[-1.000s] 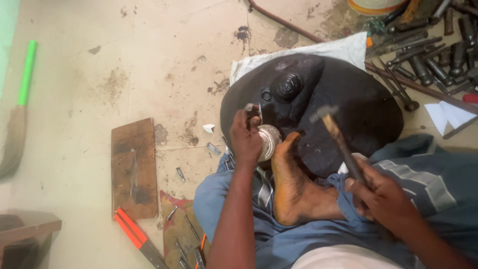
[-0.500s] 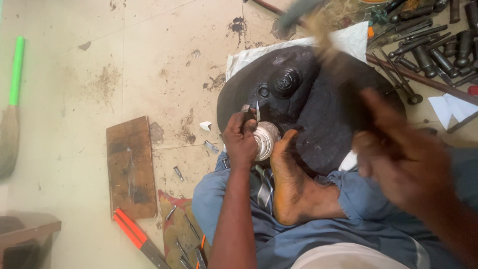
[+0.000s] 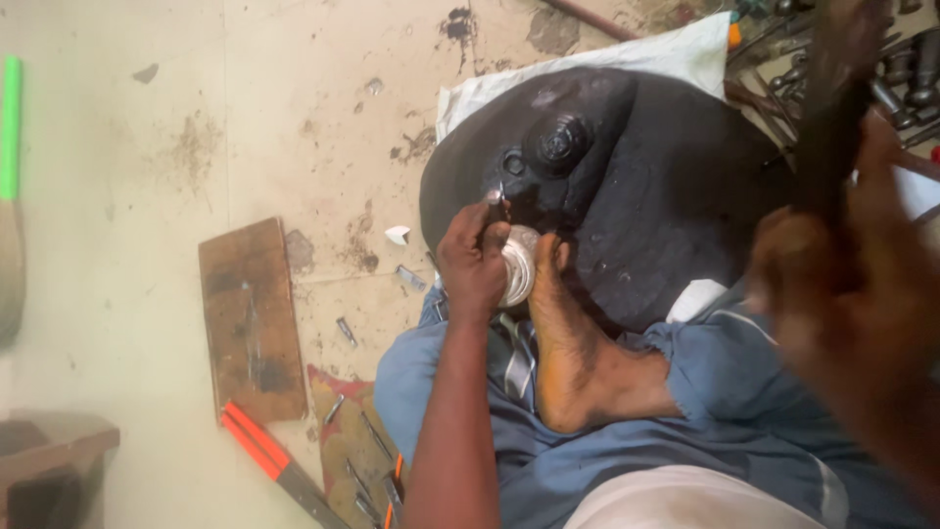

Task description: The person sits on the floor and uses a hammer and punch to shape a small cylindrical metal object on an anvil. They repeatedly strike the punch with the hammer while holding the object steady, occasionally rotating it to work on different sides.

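The concrete floor (image 3: 147, 196) filled most of the view, pale and stained. On it lay the large black dished metal plate (image 3: 666, 196), resting partly on a white cloth (image 3: 685, 54) at its far edge. A dark bolt head (image 3: 561, 145) stood near the middle of the plate.

You sat with blue trousers (image 3: 705, 392) drawn up and your bare foot (image 3: 573, 343) planted at the near rim of the plate, toes touching the small round silver metal piece (image 3: 519, 266). That piece sat on the plate's near edge, between your foot and your left hand.

Your left hand (image 3: 475, 260) was closed around a thin steel punch (image 3: 496, 199), whose tip stood up just above the silver piece. The fingers were clamped together on the tool.

Your right hand (image 3: 842, 294) was raised close to the camera and blurred. It was wrapped around a dark hammer handle (image 3: 827, 118); the head was out of view.

To the left of your leg lay a brown wooden board (image 3: 250, 318), flat on the floor. Near it lay a red-handled tool (image 3: 259, 446) and several small steel punches (image 3: 367, 470) on a reddish mat. A green-handled broom (image 3: 10, 176) lay at the far left edge. Sockets and wrenches (image 3: 901, 78) were heaped at the upper right, beside the plate.
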